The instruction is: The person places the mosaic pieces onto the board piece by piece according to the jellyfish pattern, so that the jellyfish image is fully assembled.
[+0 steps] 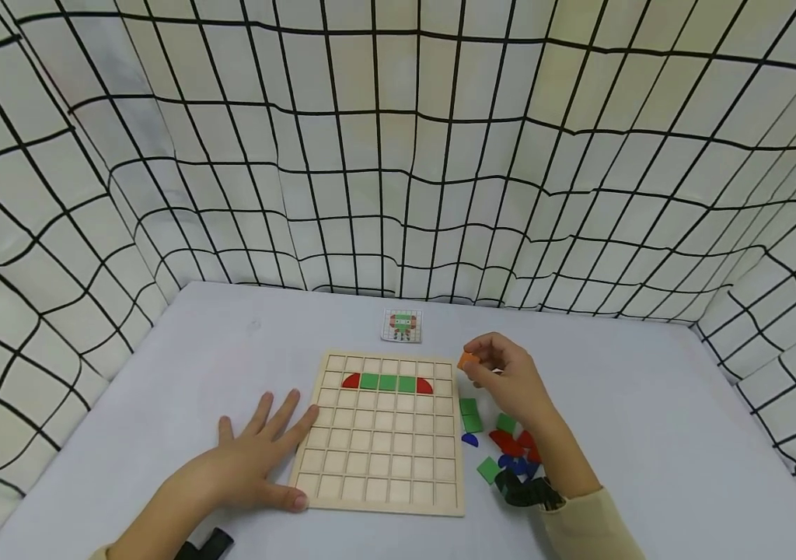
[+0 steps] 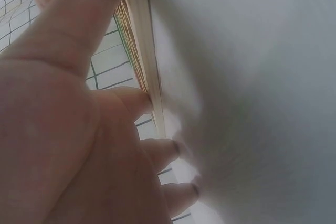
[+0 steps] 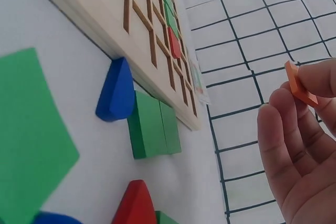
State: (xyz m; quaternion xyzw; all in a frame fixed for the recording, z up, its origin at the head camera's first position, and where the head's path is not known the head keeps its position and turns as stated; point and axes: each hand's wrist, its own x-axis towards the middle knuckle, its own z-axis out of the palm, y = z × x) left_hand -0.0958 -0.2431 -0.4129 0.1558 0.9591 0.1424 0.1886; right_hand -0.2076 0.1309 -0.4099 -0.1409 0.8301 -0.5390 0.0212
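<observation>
A wooden grid board (image 1: pixel 373 467) lies on the white table. In its second row from the far edge sit a red quarter-round piece (image 1: pixel 351 380), three green squares (image 1: pixel 387 383) and another red quarter-round piece (image 1: pixel 424 386). My left hand (image 1: pixel 251 459) rests at the board's left edge with fingers spread; in the left wrist view the thumb and a fingertip meet its side (image 2: pixel 142 35). My right hand (image 1: pixel 510 377) pinches an orange piece (image 3: pixel 299 85) between thumb and fingers, raised beside the board's far right corner.
Right of the board lie loose green squares (image 1: pixel 469 416), a blue half-round piece (image 1: pixel 469 440), red pieces (image 1: pixel 506 443) and blue pieces (image 1: pixel 520 467), partly under the right forearm. A small pattern card (image 1: pixel 402 326) lies beyond the board. White walls with black grid lines enclose the table.
</observation>
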